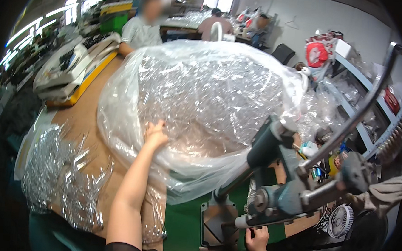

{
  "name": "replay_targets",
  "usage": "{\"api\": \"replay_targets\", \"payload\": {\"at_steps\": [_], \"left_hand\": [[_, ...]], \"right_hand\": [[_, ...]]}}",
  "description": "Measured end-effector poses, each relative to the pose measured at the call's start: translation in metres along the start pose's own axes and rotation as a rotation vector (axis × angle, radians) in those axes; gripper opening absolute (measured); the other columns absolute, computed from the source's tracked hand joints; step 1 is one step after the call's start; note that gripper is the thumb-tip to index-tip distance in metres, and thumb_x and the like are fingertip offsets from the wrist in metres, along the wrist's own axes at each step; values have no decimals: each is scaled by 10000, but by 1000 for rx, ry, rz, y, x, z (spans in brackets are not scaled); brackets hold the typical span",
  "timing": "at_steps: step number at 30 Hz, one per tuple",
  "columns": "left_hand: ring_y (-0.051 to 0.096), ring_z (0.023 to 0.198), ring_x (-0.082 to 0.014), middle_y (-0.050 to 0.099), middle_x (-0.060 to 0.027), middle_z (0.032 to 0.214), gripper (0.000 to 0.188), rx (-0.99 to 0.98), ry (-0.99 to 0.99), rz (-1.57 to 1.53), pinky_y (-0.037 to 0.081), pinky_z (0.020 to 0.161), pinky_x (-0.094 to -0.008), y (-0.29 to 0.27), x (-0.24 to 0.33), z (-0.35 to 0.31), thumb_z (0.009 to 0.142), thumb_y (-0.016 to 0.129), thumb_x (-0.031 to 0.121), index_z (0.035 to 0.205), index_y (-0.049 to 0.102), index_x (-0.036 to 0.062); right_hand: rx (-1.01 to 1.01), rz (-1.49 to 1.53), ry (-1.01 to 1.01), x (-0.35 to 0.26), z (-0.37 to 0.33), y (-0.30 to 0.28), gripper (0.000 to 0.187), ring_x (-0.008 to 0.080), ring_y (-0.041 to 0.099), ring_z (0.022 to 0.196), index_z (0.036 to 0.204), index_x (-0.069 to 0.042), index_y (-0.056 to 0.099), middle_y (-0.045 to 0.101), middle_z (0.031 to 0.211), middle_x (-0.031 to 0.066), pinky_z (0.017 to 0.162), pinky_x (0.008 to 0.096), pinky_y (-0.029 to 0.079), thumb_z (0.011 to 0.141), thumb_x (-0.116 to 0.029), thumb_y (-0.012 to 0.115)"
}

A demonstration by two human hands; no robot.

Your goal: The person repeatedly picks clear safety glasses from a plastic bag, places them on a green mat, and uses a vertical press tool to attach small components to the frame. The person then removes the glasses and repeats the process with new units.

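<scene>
A huge clear plastic bag (115,90) lies wide on the table, full of shiny transparent plastic pieces (212,89). My left hand (156,134) reaches to the near left part of the pile, inside the bag's edge, its visible fingers apart. Low on the right, my right hand (257,241) is beside the base of a green-grey hand press (270,201), just below a white-capped rod end (241,221). Its fingers are curled in; whatever they may hold is too small to make out. The press stands over a green mat (183,230).
Bundles of clear plastic strips (46,166) lie on the brown table at left. A yellow-edged tray (81,86) of goods sits beyond them. The long bent press lever (357,121) rises at right, near a shelf (358,75) and small fan (340,220). Two people are across the table.
</scene>
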State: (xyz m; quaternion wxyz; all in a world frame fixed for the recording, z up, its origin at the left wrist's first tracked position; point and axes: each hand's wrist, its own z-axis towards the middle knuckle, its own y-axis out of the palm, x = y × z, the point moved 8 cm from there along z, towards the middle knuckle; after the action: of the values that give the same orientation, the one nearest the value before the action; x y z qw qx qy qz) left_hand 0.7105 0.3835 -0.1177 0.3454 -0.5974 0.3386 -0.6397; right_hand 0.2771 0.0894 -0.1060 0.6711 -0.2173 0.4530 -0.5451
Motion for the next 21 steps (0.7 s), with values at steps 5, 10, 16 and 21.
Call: {"api": "replay_targets", "payload": {"at_steps": [5,10,16,21], "left_hand": [[589,875,-363,621,-188,876,171,23,322,-142,456,776,-444,0,64,-33,744,538,97,907,586,85],[612,797,-404,620,-247,821,146,-115,482,115,484,685,-468,-21,160,-112,778,496,66,824,606,-17],[650,776,-359,649,-212,812,205,-164,572,330,528,656,-439,-6,176,-151,812,471,109,801,645,1],[616,780,-370,612,-217,829,151,175,546,95,496,692,-465,-53,131,-96,768,503,58,899,542,-8]], "right_hand": [[24,82,58,-10,11,-9,82,289,550,750,771,-55,606,575,797,101,643,371,459,697,-42,640],[9,67,54,-1,5,-10,100,287,549,774,786,-50,601,576,816,93,668,363,457,695,-24,636],[28,119,29,-10,4,-6,84,278,550,778,779,-52,604,579,815,84,669,360,460,702,-42,638],[32,116,46,-6,5,-12,76,291,547,783,773,-41,593,571,805,108,681,362,453,707,-16,622]]}}
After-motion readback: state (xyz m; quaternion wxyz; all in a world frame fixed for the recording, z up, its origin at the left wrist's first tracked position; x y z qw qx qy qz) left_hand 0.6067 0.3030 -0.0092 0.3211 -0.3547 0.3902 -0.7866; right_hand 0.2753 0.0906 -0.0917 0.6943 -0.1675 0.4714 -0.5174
